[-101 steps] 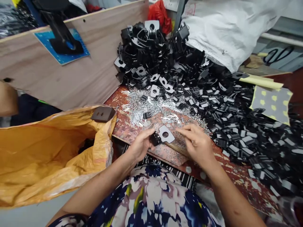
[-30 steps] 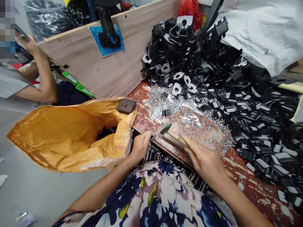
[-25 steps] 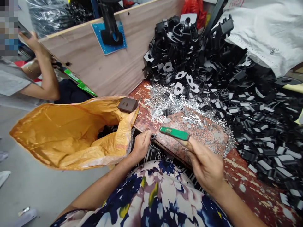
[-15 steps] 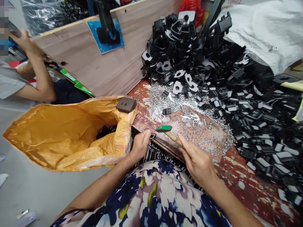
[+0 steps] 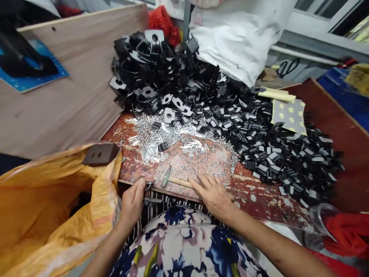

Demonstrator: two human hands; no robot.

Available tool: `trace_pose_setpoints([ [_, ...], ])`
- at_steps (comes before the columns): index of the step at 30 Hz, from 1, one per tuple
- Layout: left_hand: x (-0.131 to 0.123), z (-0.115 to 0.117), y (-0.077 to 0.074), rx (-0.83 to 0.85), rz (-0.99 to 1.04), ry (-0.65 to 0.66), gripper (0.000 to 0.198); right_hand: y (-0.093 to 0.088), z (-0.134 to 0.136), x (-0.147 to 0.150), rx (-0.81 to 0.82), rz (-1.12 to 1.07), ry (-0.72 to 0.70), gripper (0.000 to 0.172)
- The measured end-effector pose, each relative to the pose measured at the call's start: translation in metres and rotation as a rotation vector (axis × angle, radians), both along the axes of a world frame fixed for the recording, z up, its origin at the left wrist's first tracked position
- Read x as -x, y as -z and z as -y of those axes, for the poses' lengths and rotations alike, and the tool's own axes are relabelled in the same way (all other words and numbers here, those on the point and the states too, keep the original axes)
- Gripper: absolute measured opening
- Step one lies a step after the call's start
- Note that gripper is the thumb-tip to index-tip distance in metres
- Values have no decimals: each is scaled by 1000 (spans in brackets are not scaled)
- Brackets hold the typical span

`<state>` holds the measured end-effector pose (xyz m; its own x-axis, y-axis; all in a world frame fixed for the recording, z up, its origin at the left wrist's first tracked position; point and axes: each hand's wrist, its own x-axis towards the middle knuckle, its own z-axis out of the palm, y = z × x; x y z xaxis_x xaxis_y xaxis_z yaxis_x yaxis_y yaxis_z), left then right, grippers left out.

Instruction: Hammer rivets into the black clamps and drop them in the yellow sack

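Observation:
My left hand (image 5: 133, 200) is closed at the front edge of the bench, pinching a black plastic clamp-like part (image 5: 152, 201) with a small loop at its upper end. Much of that part is hidden by my fingers and the bench edge. A small hammer (image 5: 179, 181) with a worn green head lies on the speckled stone slab (image 5: 201, 159), its head toward my left hand. My right hand (image 5: 215, 196) rests over the wooden handle, fingers stretched out rather than wrapped round it. Loose silver pins (image 5: 147, 148) are scattered along the slab's far side.
A large heap of black plastic parts (image 5: 259, 134) covers the back and right of the bench. To the left hangs an open yellow sack (image 5: 95, 215) with a brown block (image 5: 99, 154) on its rim. A wooden board (image 5: 86, 69) stands behind it.
The view has swung to the right. The hammer, raised in my right hand before, is now down on the slab, and that hand's fingers have loosened. My left hand keeps the black part.

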<state>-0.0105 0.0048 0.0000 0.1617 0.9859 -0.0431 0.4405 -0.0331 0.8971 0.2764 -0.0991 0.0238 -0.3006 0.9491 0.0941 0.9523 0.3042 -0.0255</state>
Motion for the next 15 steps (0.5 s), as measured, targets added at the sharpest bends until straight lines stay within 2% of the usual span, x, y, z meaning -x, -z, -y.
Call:
trace_pose_setpoints([
  [4,2,-1,2,-15,3,-9,36,0,-12,-31,-33,-9,-70,48],
  [8,-6,-1,0,-12,-6,0,39,-2,-55,-65,-58,-28,-77,44],
  [10,-9,-1,-9,-18,-23,49,40,0,-76,-80,-103,-31,-54,42],
  [12,0,-2,-23,-72,-84,81,40,2,-91,-91,-168,-22,-22,40],
  [14,29,-2,-40,-208,-200,19,35,1,-98,-94,-229,4,3,39],
  [15,50,-2,-50,-299,-277,-51,32,-1,-98,-92,-255,14,14,39],
])
